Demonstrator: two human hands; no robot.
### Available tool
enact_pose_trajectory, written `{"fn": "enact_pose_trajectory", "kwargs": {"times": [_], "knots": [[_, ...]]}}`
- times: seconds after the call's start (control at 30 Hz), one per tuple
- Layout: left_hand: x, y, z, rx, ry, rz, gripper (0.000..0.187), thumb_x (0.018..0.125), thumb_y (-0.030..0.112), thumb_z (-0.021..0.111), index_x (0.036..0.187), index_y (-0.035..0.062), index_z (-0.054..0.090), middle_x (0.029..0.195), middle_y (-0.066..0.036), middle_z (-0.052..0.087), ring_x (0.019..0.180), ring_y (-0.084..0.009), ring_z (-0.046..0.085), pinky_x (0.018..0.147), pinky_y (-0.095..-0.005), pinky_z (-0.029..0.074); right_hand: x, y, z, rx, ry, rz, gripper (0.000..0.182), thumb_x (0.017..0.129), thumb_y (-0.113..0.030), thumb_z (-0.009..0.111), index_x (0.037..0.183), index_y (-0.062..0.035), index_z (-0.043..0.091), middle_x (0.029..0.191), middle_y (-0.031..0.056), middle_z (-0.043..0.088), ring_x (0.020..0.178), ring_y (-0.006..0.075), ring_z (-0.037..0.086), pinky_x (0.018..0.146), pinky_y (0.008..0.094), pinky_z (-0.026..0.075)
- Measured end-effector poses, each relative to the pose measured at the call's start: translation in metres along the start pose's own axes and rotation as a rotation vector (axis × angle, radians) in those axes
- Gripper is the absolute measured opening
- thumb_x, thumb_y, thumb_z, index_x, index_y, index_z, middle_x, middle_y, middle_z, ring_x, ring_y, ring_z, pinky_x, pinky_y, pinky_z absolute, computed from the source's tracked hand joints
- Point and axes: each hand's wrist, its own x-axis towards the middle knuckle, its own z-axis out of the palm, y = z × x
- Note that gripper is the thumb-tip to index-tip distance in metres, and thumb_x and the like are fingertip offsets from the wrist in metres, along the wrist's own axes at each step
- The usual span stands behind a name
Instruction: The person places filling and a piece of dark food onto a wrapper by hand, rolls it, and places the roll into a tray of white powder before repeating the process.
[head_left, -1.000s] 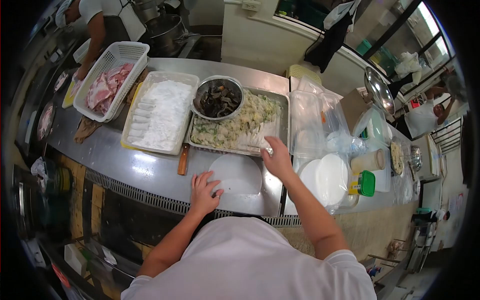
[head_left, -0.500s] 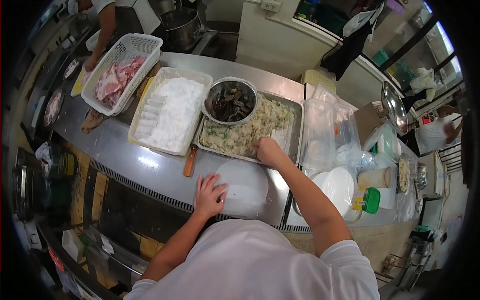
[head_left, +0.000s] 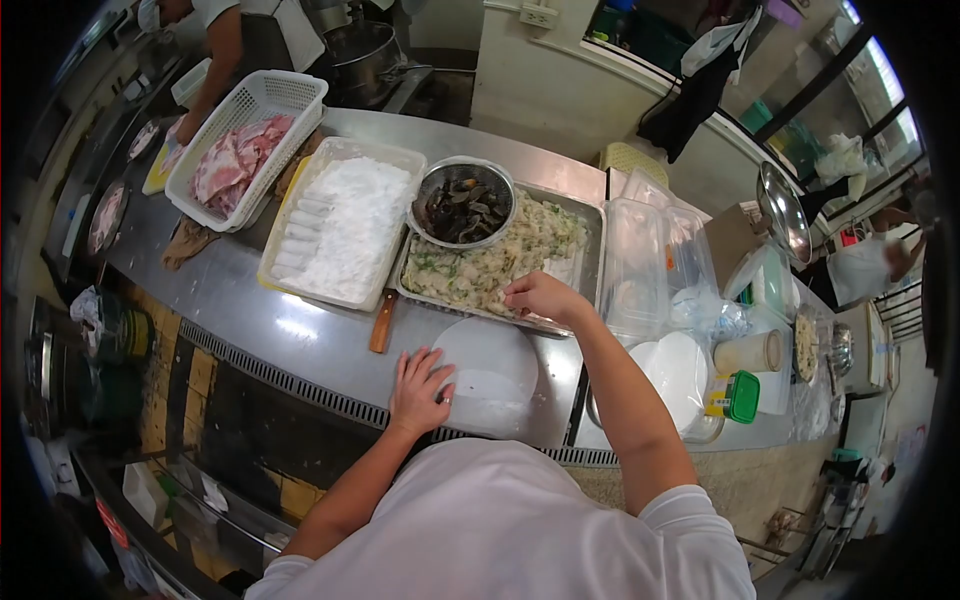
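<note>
My left hand lies flat on the steel counter, fingers stretched out and touching the left edge of a round translucent sheet that looks like rice paper. Over the front edge of a metal tray, my right hand is pinched around a small bit of pale filling. The tray holds a chunky, pale filling with green flecks. A perforated steel bowl of dark pieces, perhaps mushrooms, sits on the tray's back left part.
Left of the tray stand a white-powdered tub with pale rolls, a wooden knife handle and a white basket of raw meat. Plastic containers, more round sheets and a green-lidded tub are at right. A co-worker's arm reaches in at far left.
My right hand has lifted slightly and drawn back toward the tray's front edge, with the pinched filling now visible at its fingertips. My left hand has stayed in place.
</note>
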Motion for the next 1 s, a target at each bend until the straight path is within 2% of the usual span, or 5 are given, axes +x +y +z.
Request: {"fn": "enact_pose_trajectory", "kwargs": {"times": [0.13,0.27,0.47,0.67,1.0], "knots": [[0.001,0.001,0.0,-0.029,0.007,-0.015,0.024,0.089,0.018,0.08,0.113,0.0124,0.078,0.151,-0.014,0.063,0.149,-0.0393,0.051,0.128,-0.0659,0.029,-0.021,0.016,0.02,0.279,-0.078,0.027,0.02,0.101,-0.015,0.075,0.108,0.003,0.082,0.09,0.0043,0.077,0.077,0.0142,0.07,0.074,0.033,0.061],[0.0,-0.002,-0.001,-0.059,-0.008,-0.019,0.01,0.091,0.015,0.078,0.1,0.011,0.075,0.151,-0.014,0.064,0.15,-0.0397,0.051,0.129,-0.0648,0.029,-0.064,0.017,0.074,0.017,-0.014,0.022,0.021,0.101,-0.018,0.076,0.105,0.0018,0.083,0.085,0.0043,0.076,0.073,0.012,0.069,0.07,0.0322,0.06],[0.001,-0.011,-0.006,-0.131,-0.058,-0.021,0.009,0.089,0.008,0.075,0.098,0.0104,0.074,0.152,-0.015,0.064,0.151,-0.0412,0.05,0.129,-0.0637,0.029,-0.085,0.044,0.159,-0.442,0.264,-0.211,0.018,0.093,-0.018,0.082,0.099,-0.0008,0.082,0.09,0.0152,0.078,0.079,0.0323,0.073,0.078,0.0455,0.061],[0.002,-0.011,-0.012,-0.149,-0.082,-0.008,0.014,0.086,0.006,0.074,0.099,0.0104,0.074,0.153,-0.015,0.063,0.152,-0.0413,0.049,0.13,-0.0613,0.029,-0.092,0.049,0.177,-0.717,0.543,-0.51,0.01,0.086,-0.015,0.08,0.091,-0.0073,0.082,0.095,0.0101,0.068,0.098,0.0325,0.065,0.087,0.0451,0.056],[0.001,-0.014,-0.009,-0.133,-0.058,0.031,0.012,0.086,0.008,0.074,0.097,0.0119,0.074,0.151,-0.015,0.065,0.151,-0.0398,0.05,0.13,-0.0615,0.03,-0.092,0.063,0.174,-0.627,0.448,-0.382,0.01,0.085,-0.009,0.077,0.093,-0.0058,0.082,0.098,0.0127,0.071,0.101,0.0359,0.068,0.091,0.0464,0.058]]}}
